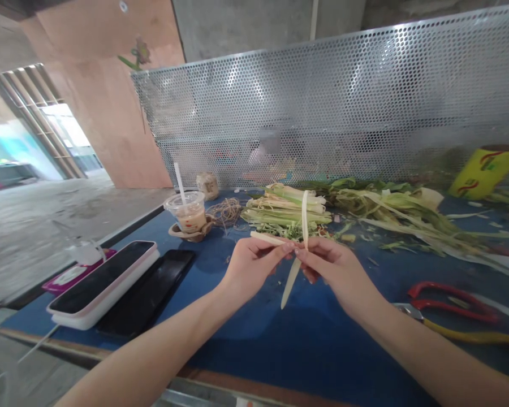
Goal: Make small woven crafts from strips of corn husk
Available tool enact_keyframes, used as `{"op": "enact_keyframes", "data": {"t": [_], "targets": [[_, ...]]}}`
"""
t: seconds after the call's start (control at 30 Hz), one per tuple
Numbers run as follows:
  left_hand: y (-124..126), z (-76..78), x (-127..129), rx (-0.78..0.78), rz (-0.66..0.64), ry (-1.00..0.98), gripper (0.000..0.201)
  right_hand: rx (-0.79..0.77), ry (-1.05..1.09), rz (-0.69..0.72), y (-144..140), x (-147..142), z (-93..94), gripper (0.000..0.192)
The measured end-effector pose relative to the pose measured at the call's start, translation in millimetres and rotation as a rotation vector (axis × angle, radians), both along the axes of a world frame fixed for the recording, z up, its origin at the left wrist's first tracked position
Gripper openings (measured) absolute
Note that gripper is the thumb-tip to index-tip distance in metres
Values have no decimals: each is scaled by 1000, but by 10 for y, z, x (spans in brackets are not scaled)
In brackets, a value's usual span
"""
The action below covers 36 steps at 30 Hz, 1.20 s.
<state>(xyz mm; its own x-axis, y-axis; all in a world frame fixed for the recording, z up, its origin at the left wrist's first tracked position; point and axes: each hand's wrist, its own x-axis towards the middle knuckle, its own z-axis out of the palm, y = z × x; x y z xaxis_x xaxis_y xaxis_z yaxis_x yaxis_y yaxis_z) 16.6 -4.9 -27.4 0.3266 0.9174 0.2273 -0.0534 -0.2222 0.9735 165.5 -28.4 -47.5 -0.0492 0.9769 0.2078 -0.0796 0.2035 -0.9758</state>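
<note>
My left hand [250,265] and my right hand [333,268] meet above the blue table [280,333], fingertips touching. Together they pinch pale, cream-coloured leaf strips [304,226]. One strip stands up from the fingers and its lower end points down to about the table. Another strip [266,238] lies across my left fingers, pointing left. Behind the hands lies a stacked bundle of pale green and cream leaf strips [286,209].
A plastic cup with a straw [189,212] and a coil of thin fibre [225,212] stand back left. Two phones [110,280] lie at the left. Red-handled scissors [449,302] lie at the right, loose green leaves [407,212] and a yellow container [486,169] behind. A perforated metal screen [343,102] closes the back.
</note>
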Motion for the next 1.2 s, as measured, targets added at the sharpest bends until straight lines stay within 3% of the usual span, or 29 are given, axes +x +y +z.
{"op": "enact_keyframes", "data": {"t": [0.27, 0.4, 0.53, 0.67, 0.9, 1.03, 1.1, 1.2], "targets": [[2, -19, 2, -8, -28, -54, 18, 29, -64, 61, 45, 108, 33, 23], [7, -25, -27, -101, -109, -103, 27, 61, -54, 81, 33, 140, 87, 24], [-12, -26, -26, -162, -200, -90, 41, 112, -180, 47, 13, 96, 63, 15], [-10, -47, 15, -155, -147, -30, 28, 164, -330, -14, -5, 70, 33, 10], [25, -54, -3, -286, -156, 4, 25, 432, -695, -229, -33, 168, 32, 18], [44, -30, -27, -357, -135, -81, 24, 759, -1030, -301, -70, 184, 81, 22], [52, -23, -25, -390, -81, -114, 23, 900, -1166, -301, -98, 169, 96, 27], [53, -26, -13, -415, -30, -136, 24, 961, -1261, -204, -145, 118, 81, 36]]}}
